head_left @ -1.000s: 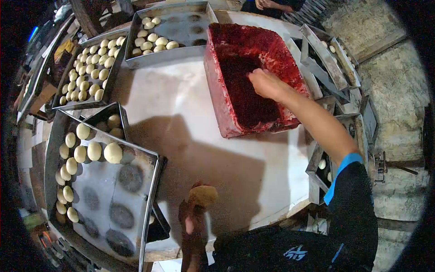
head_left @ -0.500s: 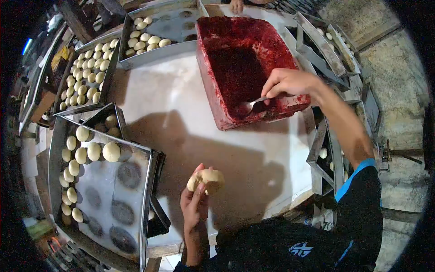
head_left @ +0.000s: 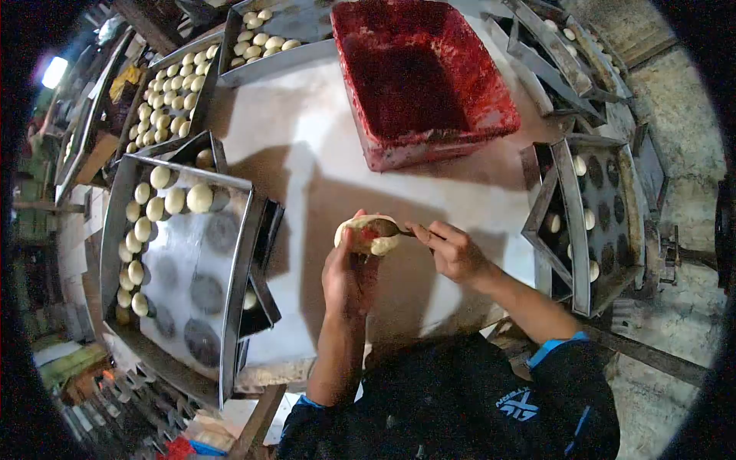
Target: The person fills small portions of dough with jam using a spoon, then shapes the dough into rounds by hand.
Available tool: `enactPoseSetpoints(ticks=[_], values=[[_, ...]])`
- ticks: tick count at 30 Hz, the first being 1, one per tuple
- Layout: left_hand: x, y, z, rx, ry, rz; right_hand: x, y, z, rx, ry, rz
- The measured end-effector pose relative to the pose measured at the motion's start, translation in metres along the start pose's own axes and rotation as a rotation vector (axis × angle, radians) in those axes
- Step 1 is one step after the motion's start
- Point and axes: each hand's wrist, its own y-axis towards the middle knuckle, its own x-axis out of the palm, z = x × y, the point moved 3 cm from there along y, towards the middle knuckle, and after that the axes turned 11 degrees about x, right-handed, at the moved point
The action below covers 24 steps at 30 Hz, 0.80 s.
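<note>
My left hand holds a piece of pale dough, its thumb over the near edge and the fingers underneath. Some red filling shows on the dough's upper face. In my right hand is a spoon, gripped by the handle, its bowl resting at the dough. Beyond both hands stands a red tub with dark red filling inside and smears along its walls.
At the left a metal tray carries several dough balls. More trays of balls stand at the back left. Stacked metal trays line the right side of the white tabletop.
My right hand has brought the spoon from the tub to the dough. The dough in my left hand is opened wider and has red filling on it. The view has shifted.
</note>
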Motion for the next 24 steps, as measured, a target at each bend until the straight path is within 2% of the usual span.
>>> enactPoseSetpoints(ticks=[2,3,4,5,6,7,9,10,11,13,14,16,17,18,19,20,21,22,23,24], values=[[-0.033,-0.001,-0.018,0.03,0.04,0.053,0.026,-0.023,0.016,0.126,-0.117,-0.008],[-0.042,-0.005,-0.02,0.05,0.071,0.095,0.035,-0.031,0.021,0.123,-0.101,0.001],[-0.042,-0.012,-0.019,0.071,0.059,0.187,0.042,-0.039,0.032,0.261,-0.061,-0.002],[-0.04,-0.02,-0.018,0.076,0.075,0.181,0.052,-0.046,0.046,0.398,-0.023,-0.005],[-0.036,-0.028,-0.018,0.131,0.09,0.159,0.06,-0.045,0.06,0.751,0.232,-0.091],[-0.033,-0.035,-0.018,0.186,0.101,0.135,0.059,-0.049,0.062,0.75,0.239,-0.081],[-0.024,-0.051,-0.022,0.202,0.105,0.128,0.038,-0.048,0.029,0.156,-0.224,0.287],[-0.013,-0.061,-0.024,0.209,0.108,0.072,0.018,-0.045,-0.003,0.305,0.153,0.196],[-0.004,-0.069,-0.028,0.218,0.111,0.014,0.011,-0.044,-0.02,0.298,0.387,0.201],[0.005,-0.083,-0.042,0.22,0.108,-0.041,0.005,-0.059,-0.036,0.344,0.728,0.25],[0.011,-0.091,-0.05,0.213,0.108,-0.087,0.001,-0.067,-0.035,0.338,0.724,0.263],[0.03,-0.11,-0.069,0.241,0.092,-0.089,-0.001,-0.088,-0.024,0.686,1.365,0.249],[0.037,-0.12,-0.08,0.269,0.073,-0.074,-0.006,-0.101,-0.026,0.677,1.365,0.266],[0.035,-0.128,-0.096,0.334,0.119,-0.181,-0.026,-0.111,-0.039,0.538,1.026,0.348],[0.045,-0.141,-0.105,0.458,0.382,-0.274,-0.045,-0.12,-0.056,0.402,0.684,0.417],[0.053,-0.154,-0.118,0.551,0.518,-0.339,-0.056,-0.131,-0.077,0.368,0.745,0.455],[0.059,-0.168,-0.129,0.642,0.654,-0.401,-0.074,-0.144,-0.093,0.235,0.484,0.452],[0.067,-0.187,-0.133,0.653,0.629,-0.518,-0.083,-0.157,-0.102,0.193,0.451,0.5],[0.074,-0.204,-0.138,0.631,0.783,-0.412,-0.09,-0.17,-0.111,0.156,0.42,0.546],[0.077,-0.219,-0.14,0.674,0.749,-0.455,-0.101,-0.184,-0.121,0.156,0.4,0.558]])
